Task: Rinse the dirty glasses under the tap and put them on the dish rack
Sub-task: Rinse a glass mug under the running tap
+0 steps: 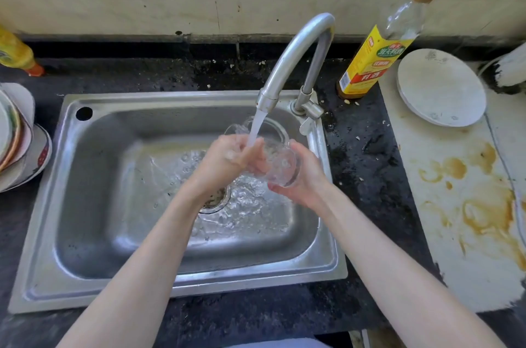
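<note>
A clear glass (281, 165) is held tilted over the steel sink (85, 234), under the stream from the tap (287, 63). My right hand (304, 177) grips it from the right and below. My left hand (227, 158) is at its mouth, fingers reaching into or against the rim, with water running over them. More clear glasses (270, 127) lie in the sink behind my hands, near the tap base. Water splashes around the drain (215, 199).
Stacked plates and bowls (17, 137) stand at the left edge. A cooking-wine bottle (378, 54) stands right of the tap, a white plate (441, 88) beyond it on a stained white surface (455, 205). A yellow bottle (17, 54) is at far left.
</note>
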